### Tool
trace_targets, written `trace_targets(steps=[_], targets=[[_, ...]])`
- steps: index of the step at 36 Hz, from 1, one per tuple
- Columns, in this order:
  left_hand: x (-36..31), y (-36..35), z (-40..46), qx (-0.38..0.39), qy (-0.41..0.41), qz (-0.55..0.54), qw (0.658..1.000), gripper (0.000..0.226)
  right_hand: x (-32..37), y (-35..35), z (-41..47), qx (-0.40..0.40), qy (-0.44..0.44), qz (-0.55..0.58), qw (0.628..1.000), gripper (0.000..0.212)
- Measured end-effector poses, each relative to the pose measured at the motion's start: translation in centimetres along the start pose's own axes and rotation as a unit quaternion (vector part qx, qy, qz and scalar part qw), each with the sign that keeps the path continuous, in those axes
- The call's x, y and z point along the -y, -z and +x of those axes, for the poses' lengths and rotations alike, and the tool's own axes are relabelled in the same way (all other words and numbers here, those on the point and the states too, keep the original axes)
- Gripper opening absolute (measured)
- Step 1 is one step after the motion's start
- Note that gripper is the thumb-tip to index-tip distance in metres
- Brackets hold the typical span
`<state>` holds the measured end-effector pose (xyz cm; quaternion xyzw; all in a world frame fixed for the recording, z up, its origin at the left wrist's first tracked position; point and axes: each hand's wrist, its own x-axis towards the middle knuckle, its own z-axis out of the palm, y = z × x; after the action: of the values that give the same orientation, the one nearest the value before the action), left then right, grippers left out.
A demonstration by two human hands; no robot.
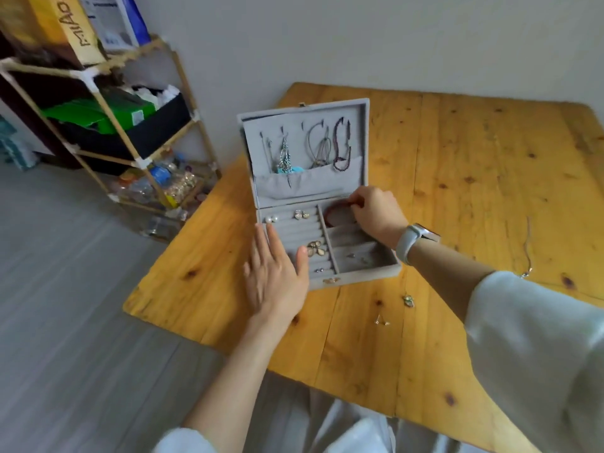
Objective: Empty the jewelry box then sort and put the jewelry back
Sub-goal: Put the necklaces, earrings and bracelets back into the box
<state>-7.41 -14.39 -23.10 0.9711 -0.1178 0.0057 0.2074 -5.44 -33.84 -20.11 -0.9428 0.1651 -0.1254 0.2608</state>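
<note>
Two hands are working at the open box (366,271) on the table (457,191): the left hand (277,273) is resting flat on its front corner, the right hand (376,212) is pinching a red bracelet (333,212) in the back compartment, while loose earrings (408,300) and a chain (528,256) are lying nearby.

The left hand (276,273) lies flat with straight fingers, arm reaching forward. The right hand (376,210) curls its fingers in a pinch, wrist bent, forearm extended from a white sleeve.

Open grey velvet jewelry box (366,268) sits on the wooden bench (457,165) (necklaces (341,145) hang in its lid), bamboo shelf rack (108,103) to its left
</note>
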Motion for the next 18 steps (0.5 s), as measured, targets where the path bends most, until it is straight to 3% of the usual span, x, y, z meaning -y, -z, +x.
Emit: trace_targets(steps=[7,18], targets=[[0.1,0.0,0.0,-0.005,-0.002,-0.002,1.000,0.068,-0.7,-0.9,-0.3,0.011,0.033,-0.160,0.987,0.031],[0.1,0.2,-0.4,-0.032,-0.021,0.003,0.999,0.064,-2.2,1.9,-5.3,-0.061,0.080,-0.001,0.995,0.027]])
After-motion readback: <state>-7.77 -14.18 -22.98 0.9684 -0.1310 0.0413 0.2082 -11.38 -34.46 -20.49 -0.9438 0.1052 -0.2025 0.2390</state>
